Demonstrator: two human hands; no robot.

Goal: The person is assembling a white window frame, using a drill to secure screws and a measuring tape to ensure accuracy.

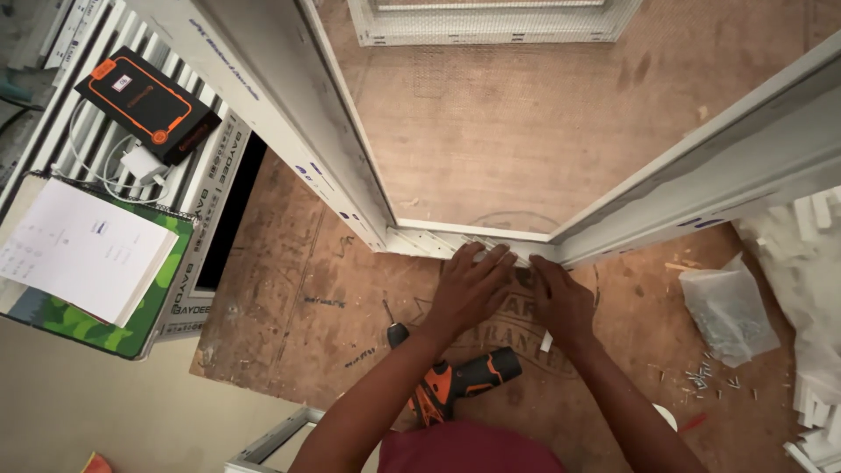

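Observation:
A white window frame (315,149) lies flat on a brown plywood board, with its near corner (491,243) pointing toward me. My left hand (469,285) rests with fingers spread on that corner, pressing on a thin white strip. Beside it, my right hand (561,302) lies palm down, fingers reaching the same corner. A small white piece (547,342) shows by the right wrist. Whether either hand grips the strip cannot be seen. An orange and black cordless drill (455,381) lies on the board under my forearms.
At the left, a black power bank (149,105) with a white charger (140,164) sits on white profiles, near a notebook with loose paper (88,254). A clear bag of screws (727,311) and scattered screws (705,378) lie at the right, beside white offcuts (810,263).

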